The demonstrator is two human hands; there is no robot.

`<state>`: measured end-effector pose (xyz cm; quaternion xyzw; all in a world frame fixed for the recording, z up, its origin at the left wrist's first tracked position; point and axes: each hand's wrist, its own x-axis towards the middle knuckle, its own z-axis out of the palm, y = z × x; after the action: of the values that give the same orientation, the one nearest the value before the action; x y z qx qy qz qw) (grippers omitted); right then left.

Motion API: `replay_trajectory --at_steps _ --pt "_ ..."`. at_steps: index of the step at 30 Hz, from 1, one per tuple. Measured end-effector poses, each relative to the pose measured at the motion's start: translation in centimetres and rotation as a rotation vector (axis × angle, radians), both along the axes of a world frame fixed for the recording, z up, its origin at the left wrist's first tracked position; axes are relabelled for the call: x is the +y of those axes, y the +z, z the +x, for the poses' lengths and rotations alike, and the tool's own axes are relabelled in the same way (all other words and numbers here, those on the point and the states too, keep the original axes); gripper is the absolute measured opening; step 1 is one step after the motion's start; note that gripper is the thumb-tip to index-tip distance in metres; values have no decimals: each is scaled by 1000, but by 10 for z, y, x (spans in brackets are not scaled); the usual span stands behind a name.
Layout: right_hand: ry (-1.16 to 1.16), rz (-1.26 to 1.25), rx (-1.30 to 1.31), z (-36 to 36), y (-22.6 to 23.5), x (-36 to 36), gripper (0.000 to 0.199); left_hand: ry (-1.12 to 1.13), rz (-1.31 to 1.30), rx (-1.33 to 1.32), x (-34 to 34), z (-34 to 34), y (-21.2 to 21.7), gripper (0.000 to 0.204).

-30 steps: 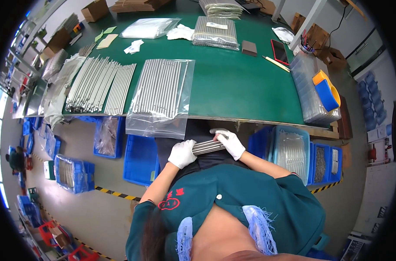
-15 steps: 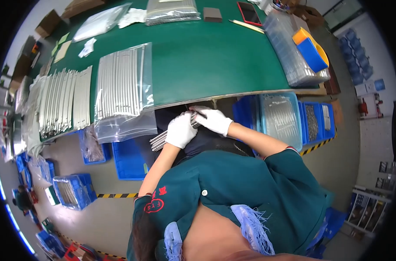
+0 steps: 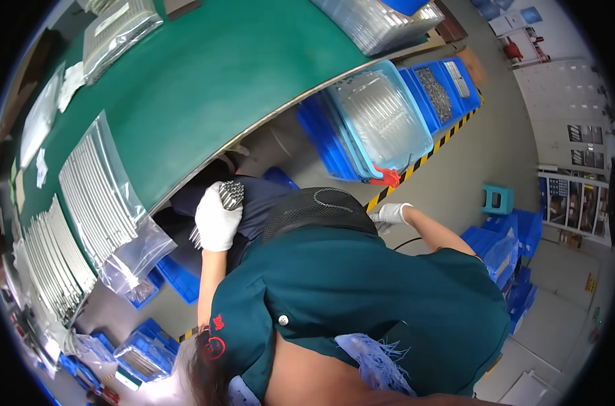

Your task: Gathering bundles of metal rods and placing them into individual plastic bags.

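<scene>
**Below the table edge: one hand keeps the rod bundle, the other has left it**

Beneath the curved front edge of the green table [image 3: 206, 74], the left hand [image 3: 217, 218], in a white knit glove, is closed around a bundle of thin metal rods [image 3: 230, 194]; their round, bright cut ends point up toward the camera just above the fist, over the person's dark lap. Half a second earlier both gloved hands met on this bundle at the table edge. Now the right hand [image 3: 390, 215], also gloved in white, has swung out to the person's right and hangs low beside the body, above the grey floor and near the yellow-and-black floor stripe [image 3: 422, 161]; whether its fingers are open or curled cannot be told. The view has also tilted, so the table fills the upper left. On the smooth green top lie clear, glossy plastic bags of rods [image 3: 94, 193], the rods packed in flat parallel rows. Blue plastic bins [image 3: 382, 122], one under a translucent lid, stand on the floor.
</scene>
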<state>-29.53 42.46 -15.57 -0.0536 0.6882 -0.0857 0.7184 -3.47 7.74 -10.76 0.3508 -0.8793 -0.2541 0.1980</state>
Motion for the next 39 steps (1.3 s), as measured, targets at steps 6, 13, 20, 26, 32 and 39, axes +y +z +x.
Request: replay_trajectory --at_steps 6,13,20,26,32,39 --pt "-639 48 683 -12 -74 43 63 57 82 -36 -3 -3 -1 34" --pt "-929 -148 685 -26 -73 29 44 64 90 -14 -1 -2 8 33" --pt "-556 -464 1064 10 4 7 42 -90 -52 6 -6 10 -11 28" --pt "-905 -1039 1006 -5 75 -77 27 -164 228 -24 -12 2 12 30" --pt "-171 -1181 513 -45 174 -154 35 -153 338 -10 -19 11 20 35" --pt "356 -758 334 11 175 -218 54 -122 355 22 -19 11 25 34"
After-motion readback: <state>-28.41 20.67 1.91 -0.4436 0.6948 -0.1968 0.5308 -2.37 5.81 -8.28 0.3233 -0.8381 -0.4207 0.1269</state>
